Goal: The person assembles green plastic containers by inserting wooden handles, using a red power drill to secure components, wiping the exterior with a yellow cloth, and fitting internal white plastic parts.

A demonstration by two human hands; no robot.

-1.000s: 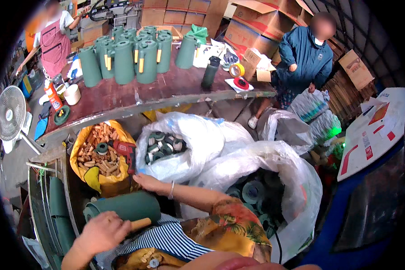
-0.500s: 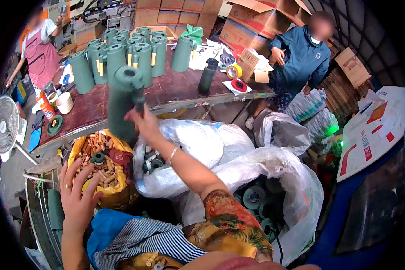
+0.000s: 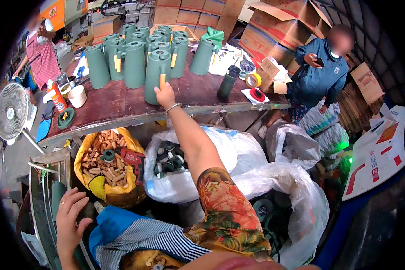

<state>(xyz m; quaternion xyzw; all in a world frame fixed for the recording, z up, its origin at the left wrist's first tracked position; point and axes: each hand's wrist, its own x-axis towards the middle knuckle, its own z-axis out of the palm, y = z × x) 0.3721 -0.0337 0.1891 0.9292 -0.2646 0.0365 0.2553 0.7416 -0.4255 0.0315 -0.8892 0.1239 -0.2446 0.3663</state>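
Observation:
A dark green thermos jug (image 3: 153, 81) with a light wooden handle stands upright at the table's front edge, before the other jugs (image 3: 135, 67). My right hand (image 3: 165, 96), arm stretched forward, is closed round the lower end of that handle. At the lower left, my left hand (image 3: 69, 218) is raised with its fingers apart and nothing in it. It is nearest to a metal-edged frame (image 3: 49, 180) and a yellow bag (image 3: 80, 166) of wooden handle pieces (image 3: 104, 168). A red and dark object (image 3: 133, 163) lies on that bag's right side.
The dark red table (image 3: 117, 108) also bears a dark bottle (image 3: 228, 82), yellow tape (image 3: 253, 80) and a white cup (image 3: 78, 96). White sacks (image 3: 238, 150) of dark green parts lie below. A fan (image 3: 13, 111) stands left; people (image 3: 321, 67) stand beyond the table.
The jug, earlier held in the air above the yellow bag, now stands on the table farther forward and right. My left hand has lowered a little. The person at right now holds a phone up.

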